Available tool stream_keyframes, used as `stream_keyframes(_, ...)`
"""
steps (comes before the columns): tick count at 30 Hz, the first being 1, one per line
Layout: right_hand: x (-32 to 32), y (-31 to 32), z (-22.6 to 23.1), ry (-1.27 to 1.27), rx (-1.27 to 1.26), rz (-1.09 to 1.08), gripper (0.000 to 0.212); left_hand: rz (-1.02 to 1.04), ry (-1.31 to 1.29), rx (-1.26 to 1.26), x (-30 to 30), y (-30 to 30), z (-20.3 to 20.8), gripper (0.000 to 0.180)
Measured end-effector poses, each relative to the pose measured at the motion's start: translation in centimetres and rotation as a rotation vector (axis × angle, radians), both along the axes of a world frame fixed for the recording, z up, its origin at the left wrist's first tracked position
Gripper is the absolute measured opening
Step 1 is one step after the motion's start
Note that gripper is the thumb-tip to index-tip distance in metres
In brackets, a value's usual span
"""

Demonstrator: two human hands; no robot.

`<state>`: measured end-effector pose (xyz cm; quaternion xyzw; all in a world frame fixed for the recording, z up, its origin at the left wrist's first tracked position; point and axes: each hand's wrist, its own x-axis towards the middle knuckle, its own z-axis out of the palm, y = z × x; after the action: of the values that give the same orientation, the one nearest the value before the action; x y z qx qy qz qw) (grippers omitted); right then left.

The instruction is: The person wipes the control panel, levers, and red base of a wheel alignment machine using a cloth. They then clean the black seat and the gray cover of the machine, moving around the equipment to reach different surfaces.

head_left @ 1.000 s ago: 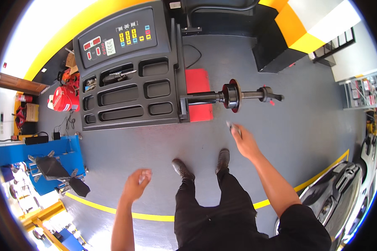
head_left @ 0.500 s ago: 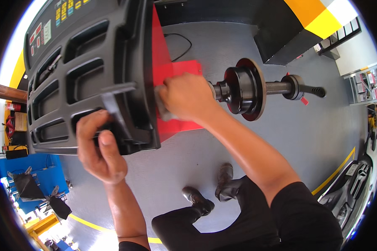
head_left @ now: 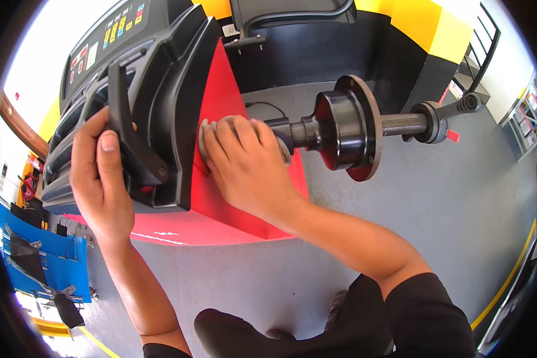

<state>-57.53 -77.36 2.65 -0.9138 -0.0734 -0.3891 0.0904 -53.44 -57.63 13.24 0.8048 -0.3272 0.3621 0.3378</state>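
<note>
A black lever-like arm (head_left: 125,119) stands up at the right edge of a wheel balancer's black tray top (head_left: 167,113). My left hand (head_left: 104,179) is closed round this arm, thumb in front and a fingertip showing past its far side. A grey rag (head_left: 207,143) is under my right hand (head_left: 244,161), whose fingers curl over it against the base of the shaft, beside the red cabinet (head_left: 218,89). Much of the rag is hidden by my fingers. Farther right on the threaded shaft (head_left: 403,124) sit a black cup and flange (head_left: 346,128) and a handled nut (head_left: 429,121).
The control panel (head_left: 110,39) rises at the back left. Behind the machine is a black and yellow wall with a bent black tube (head_left: 298,15). A blue machine (head_left: 48,244) stands at left, a shelf rack (head_left: 525,113) at far right. Grey floor (head_left: 435,203) lies below the shaft.
The black arm stands more upright, with my left hand now higher on it. My right hand has turned and spread its fingers over the rag at the shaft base. The view has shifted.
</note>
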Motion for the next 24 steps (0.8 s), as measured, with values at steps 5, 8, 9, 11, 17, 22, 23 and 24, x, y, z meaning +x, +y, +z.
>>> stream_keyframes(5,-3.3,-4.8,-1.7,-0.037,-0.309,-0.105,0.060,-0.027,0.004,0.111,-1.3,0.1,1.0,0.032)
stream_keyframes(8,-4.2,-4.9,0.7,0.061,-0.270,-0.136,0.061,-0.176,-0.066,-0.032,-3.8,1.6,0.9,0.025)
stream_keyframes(9,-4.1,-4.6,1.2,0.081,-0.264,-0.163,0.062,-0.227,-0.055,-0.105,-5.3,2.4,-0.3,0.021)
stream_keyframes(11,-3.0,-4.9,0.7,0.064,-0.359,-0.235,0.049,-0.403,0.008,-0.193,-8.4,2.4,-4.8,0.015)
stream_keyframes(17,1.4,-1.5,5.6,0.585,-0.299,-0.060,0.047,-0.615,1.077,-0.266,-14.1,-4.2,-19.9,0.020)
stream_keyframes(22,5.2,-3.3,9.4,1.135,0.155,0.214,0.041,-0.788,1.412,-0.119,-15.2,-8.3,-33.5,0.025)
stream_keyframes(23,5.9,-4.8,9.4,1.302,0.348,0.167,0.042,-0.784,1.386,0.007,-15.9,-8.7,-35.4,0.026)
stream_keyframes(24,6.9,-6.5,8.5,1.462,0.558,0.122,0.043,-0.769,1.363,0.135,-16.5,-8.9,-36.9,0.028)
